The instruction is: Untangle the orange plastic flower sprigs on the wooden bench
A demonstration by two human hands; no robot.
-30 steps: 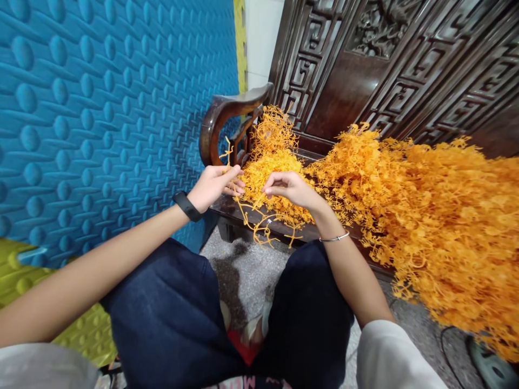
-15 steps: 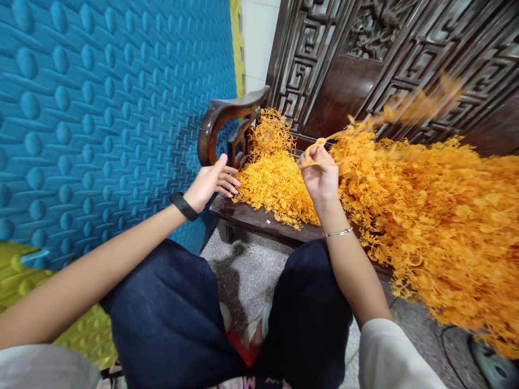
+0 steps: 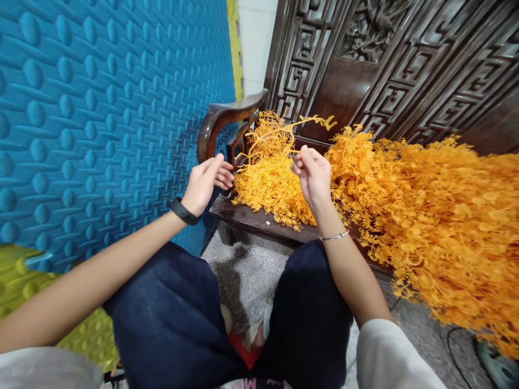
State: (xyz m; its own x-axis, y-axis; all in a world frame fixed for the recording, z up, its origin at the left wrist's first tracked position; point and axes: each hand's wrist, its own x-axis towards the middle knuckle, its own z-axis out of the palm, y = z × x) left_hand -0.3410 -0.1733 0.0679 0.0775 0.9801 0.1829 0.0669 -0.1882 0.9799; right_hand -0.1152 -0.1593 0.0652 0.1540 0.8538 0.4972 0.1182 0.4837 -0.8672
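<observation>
A big heap of orange plastic sprigs (image 3: pixel 425 216) covers the seat of a dark carved wooden bench (image 3: pixel 259 221). A smaller pile (image 3: pixel 270 186) lies at the bench's left end by the armrest (image 3: pixel 227 116). My right hand (image 3: pixel 314 175) is raised over the piles with fingertips pinched on one orange sprig (image 3: pixel 284 127), which arches up and to the left. My left hand (image 3: pixel 206 183), with a black band at the wrist, hovers by the armrest, fingers loosely curled and apart, holding nothing.
A blue bumpy foam mat (image 3: pixel 101 119) stands as a wall on the left, with a yellow-green mat (image 3: pixel 48 302) below it. The bench's carved backrest (image 3: pixel 385 59) rises behind. My knees in dark trousers sit before the bench over speckled floor (image 3: pixel 247 270). A cable (image 3: pixel 458 346) lies at bottom right.
One second ago both hands held a sprig low at the bench edge. The right hand flung it right onto the big heap, then came back and pinched a new sprig. The left hand opened.
</observation>
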